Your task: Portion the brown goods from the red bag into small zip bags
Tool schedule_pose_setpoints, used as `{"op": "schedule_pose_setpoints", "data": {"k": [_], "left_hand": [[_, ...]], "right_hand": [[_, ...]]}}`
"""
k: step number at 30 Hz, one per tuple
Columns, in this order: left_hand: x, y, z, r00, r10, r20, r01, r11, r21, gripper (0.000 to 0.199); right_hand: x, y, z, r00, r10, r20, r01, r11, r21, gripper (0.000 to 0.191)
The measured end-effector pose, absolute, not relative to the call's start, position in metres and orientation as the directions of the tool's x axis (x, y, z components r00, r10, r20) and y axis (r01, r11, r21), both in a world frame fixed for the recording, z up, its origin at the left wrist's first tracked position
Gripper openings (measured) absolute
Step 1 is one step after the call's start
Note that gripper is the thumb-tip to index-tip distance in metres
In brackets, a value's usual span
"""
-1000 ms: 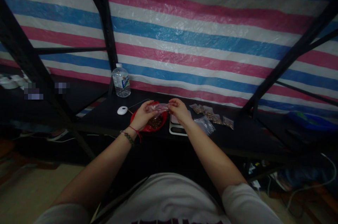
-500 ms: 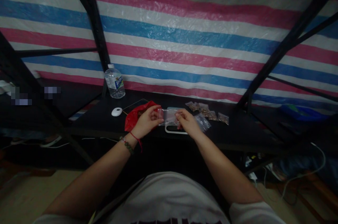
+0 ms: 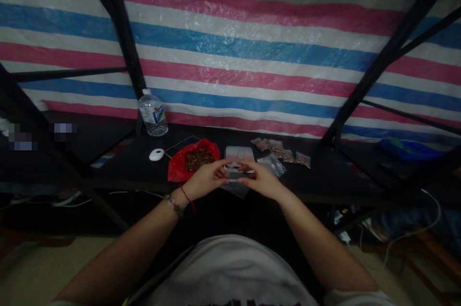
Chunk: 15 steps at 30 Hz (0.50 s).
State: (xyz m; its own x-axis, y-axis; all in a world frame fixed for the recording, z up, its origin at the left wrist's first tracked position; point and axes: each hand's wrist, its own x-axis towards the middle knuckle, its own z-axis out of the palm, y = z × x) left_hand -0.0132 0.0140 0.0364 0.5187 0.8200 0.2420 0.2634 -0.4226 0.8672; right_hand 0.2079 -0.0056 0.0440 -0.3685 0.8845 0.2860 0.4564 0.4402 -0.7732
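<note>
A small clear plastic bag (image 3: 237, 189) hangs between my two hands at the front edge of the table. My left hand (image 3: 209, 176) pinches its left side, and my right hand (image 3: 261, 178) pinches the right side. Nothing shows inside the bag. Just left of my hands lies an open red bag (image 3: 176, 164) holding brown bits (image 3: 197, 158), too small to name. Behind my fingers rests a pale, flat panel (image 3: 239, 153), its lower part hidden. Several flat clear bags (image 3: 273, 165) lie to the right of it.
Several small filled bags (image 3: 277, 146) lie at the back right. A large clear bottle (image 3: 153, 114) and a white oval object (image 3: 156, 154) stand on the black table (image 3: 317, 183) at the left. Dark metal posts (image 3: 126, 42) frame the striped sheet (image 3: 245, 66) behind.
Both hands have come down toward me with the clear bag, from over the pale panel to the table's front edge. The red bag's contents are now uncovered.
</note>
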Motion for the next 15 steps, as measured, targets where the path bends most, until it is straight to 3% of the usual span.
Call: {"op": "schedule_pose_setpoints", "data": {"k": [3,5,8,12,15], "left_hand": [[-0.005,0.004,0.037,0.616,0.761,0.200,0.323,-0.477,0.818,0.052],[-0.006,0.002,0.041,0.629,0.748,0.213,0.336,-0.509,0.793,0.053],[-0.023,0.013,0.049,0.565,0.777,0.277,0.431,-0.564,0.704,0.043],[-0.064,0.043,0.055,0.451,0.840,0.302,0.744,-0.541,0.392,0.026],[-0.088,0.061,0.047,0.399,0.886,0.236,0.846,-0.455,0.277,0.028]], "right_hand": [[0.197,-0.014,0.046,-0.485,0.835,0.260,0.491,0.506,-0.709,0.018],[0.199,-0.012,0.048,-0.467,0.839,0.280,0.505,0.513,-0.694,0.014],[0.226,0.006,0.051,-0.285,0.879,0.383,0.523,0.477,-0.707,0.016],[0.293,0.045,0.043,0.085,0.872,0.482,0.608,0.338,-0.719,0.033],[0.339,0.066,0.021,0.251,0.869,0.426,0.686,0.151,-0.712,0.041]]}}
